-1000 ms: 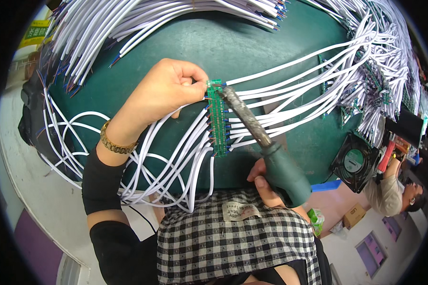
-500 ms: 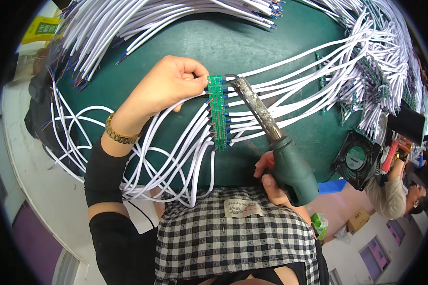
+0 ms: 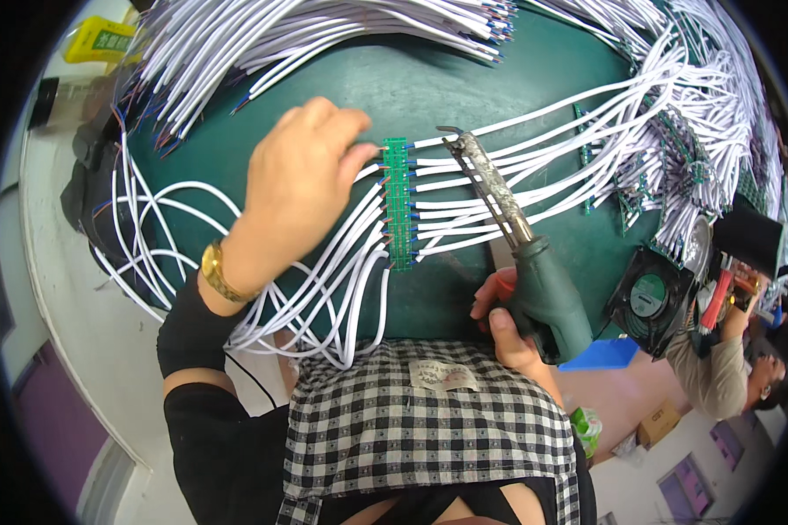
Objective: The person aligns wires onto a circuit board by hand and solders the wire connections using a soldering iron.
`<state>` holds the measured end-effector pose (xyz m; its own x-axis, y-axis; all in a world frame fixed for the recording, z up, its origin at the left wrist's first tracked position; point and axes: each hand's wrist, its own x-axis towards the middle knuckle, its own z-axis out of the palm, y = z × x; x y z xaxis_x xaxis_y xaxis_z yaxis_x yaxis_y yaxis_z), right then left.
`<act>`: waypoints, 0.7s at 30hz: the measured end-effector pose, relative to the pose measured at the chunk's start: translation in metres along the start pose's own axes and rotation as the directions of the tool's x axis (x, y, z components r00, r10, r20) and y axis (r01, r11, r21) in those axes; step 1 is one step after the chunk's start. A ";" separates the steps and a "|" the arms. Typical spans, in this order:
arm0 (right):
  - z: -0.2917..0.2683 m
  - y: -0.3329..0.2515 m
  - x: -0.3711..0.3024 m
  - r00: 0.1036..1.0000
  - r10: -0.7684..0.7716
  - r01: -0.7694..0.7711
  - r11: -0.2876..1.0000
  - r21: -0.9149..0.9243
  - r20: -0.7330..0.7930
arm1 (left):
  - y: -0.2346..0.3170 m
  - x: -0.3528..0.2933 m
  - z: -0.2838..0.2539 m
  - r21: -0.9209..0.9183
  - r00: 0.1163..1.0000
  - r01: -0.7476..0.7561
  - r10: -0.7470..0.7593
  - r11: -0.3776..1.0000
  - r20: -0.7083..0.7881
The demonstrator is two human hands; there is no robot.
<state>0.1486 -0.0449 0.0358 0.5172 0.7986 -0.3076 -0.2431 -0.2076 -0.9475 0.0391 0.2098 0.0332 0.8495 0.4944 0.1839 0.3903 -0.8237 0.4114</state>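
Note:
My left hand (image 3: 302,179), slightly blurred, hovers just left of a narrow green circuit board (image 3: 397,206). Its thumb and forefinger are apart, with nothing visible between them; the thumb tip is close to the board's upper left corner. White cables (image 3: 324,289) with brown and blue wire ends join the board along both long sides. My right hand (image 3: 510,328) is wrapped round the dark green handle of a large soldering iron (image 3: 543,289). The iron's stained metal barrel slants up over the right-hand cables, its bent tip to the right of the board's top end.
A thick bundle of white cables (image 3: 324,35) lies across the far side of the green table mat (image 3: 341,83). Cables and more boards (image 3: 674,149) pile up at the right, beside a black fan (image 3: 648,297). Another person (image 3: 714,367) sits beyond it. A yellow packet (image 3: 101,39) is far left.
My left hand has let go at the board's upper left corner and drawn back left, its fingers parting. The soldering iron's tip has moved right, away from the board.

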 end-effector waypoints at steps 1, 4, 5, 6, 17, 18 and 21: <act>-0.002 0.003 -0.001 1.000 0.000 0.000 1.000 0.014 0.010 | 0.009 -0.005 0.000 -0.009 1.000 0.002 -0.003 1.000 -0.012; -0.004 0.009 -0.002 1.000 -0.002 0.001 1.000 0.012 0.022 | 0.021 -0.019 0.003 0.015 0.999 0.019 -0.020 1.000 0.050; -0.003 0.010 -0.002 1.000 -0.003 0.003 1.000 -0.009 0.011 | 0.021 -0.023 0.008 -0.004 0.998 0.041 -0.041 0.999 0.053; -0.002 0.010 -0.002 1.000 -0.004 0.004 1.000 -0.008 0.019 | 0.020 -0.025 0.013 -0.025 0.997 0.060 -0.059 0.998 0.055; -0.003 0.014 0.002 1.000 -0.007 0.007 0.998 0.062 -0.004 | -0.005 -0.020 0.022 -0.398 0.958 0.277 -0.221 0.874 0.181; -0.003 0.014 0.002 1.000 -0.007 0.007 0.998 0.060 -0.002 | -0.007 -0.019 0.022 -0.431 0.954 0.288 -0.219 0.855 0.203; -0.001 0.015 0.002 1.000 0.031 -0.031 0.994 0.105 0.007 | -0.010 -0.019 0.023 -0.492 0.943 0.325 -0.238 0.807 0.232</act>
<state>0.1469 -0.0464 0.0212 0.5036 0.7959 -0.3359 -0.3436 -0.1722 -0.9232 0.0268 0.2020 0.0052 0.7909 0.5975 -0.1319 0.4164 -0.3677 0.8315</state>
